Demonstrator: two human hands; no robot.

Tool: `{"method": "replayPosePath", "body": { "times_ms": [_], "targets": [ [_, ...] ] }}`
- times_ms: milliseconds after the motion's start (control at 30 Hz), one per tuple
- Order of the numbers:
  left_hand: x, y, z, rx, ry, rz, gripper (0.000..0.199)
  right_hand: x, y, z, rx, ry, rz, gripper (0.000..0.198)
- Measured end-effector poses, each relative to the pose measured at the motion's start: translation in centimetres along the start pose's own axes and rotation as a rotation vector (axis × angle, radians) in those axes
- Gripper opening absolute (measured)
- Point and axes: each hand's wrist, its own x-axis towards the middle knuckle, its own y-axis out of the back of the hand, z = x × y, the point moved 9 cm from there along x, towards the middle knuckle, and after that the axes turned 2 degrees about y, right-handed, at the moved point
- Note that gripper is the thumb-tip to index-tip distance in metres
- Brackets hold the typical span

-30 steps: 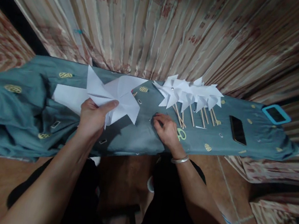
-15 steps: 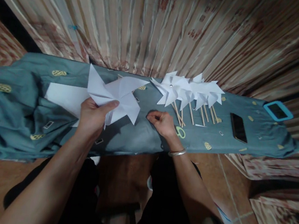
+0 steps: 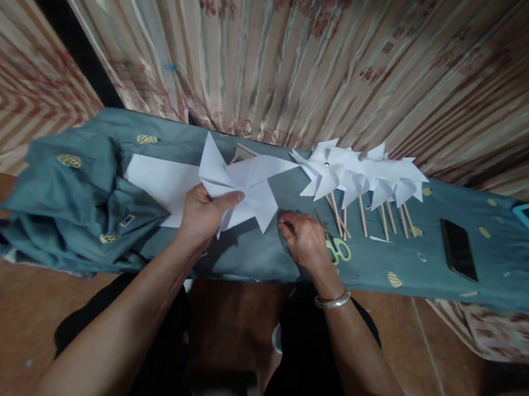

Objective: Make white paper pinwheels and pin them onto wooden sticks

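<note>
pinwheel (image 3: 258, 190) pinched in left hand (image 3: 201, 215), right hand (image 3: 307, 239) low, fingers (image 3: 289, 222) bunched

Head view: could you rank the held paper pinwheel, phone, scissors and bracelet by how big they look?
1. Paper pinwheel in the left hand
2. Phone
3. Scissors and bracelet, unranked: they look close in size, and the bracelet seems nearer the camera.

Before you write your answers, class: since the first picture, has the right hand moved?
Yes: the right hand has shifted slightly left, away from the green-handled scissors.
</note>
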Motion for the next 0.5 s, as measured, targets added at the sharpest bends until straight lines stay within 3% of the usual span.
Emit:
{"method": "replayPosePath", "body": {
  "times_ms": [167, 333, 400, 500],
  "targets": [
    [-0.2, -0.5, -0.3, 0.01, 0.005, -0.022, 0.029, -0.3, 0.8, 0.9, 0.111, -0.035, 0.077, 0.019],
    [-0.7, -1.6, -0.1, 0.047, -0.048, -0.054, 0.025, -2.1, 4.0, 3.6, 0.773, -0.136, 0.359, 0.011],
    [-1.2, -2.4, -0.1, 0.071, -0.074, -0.076, 0.024, -2.9, 5.1, 3.1, 0.95, -0.114, 0.413, 0.01],
    [-2.0, -3.8, -0.5, 0.131, -0.076, -0.121, 0.021, -3.8, 6.6, 1.2, 0.969, -0.055, 0.48, 0.008]
  ]
}}
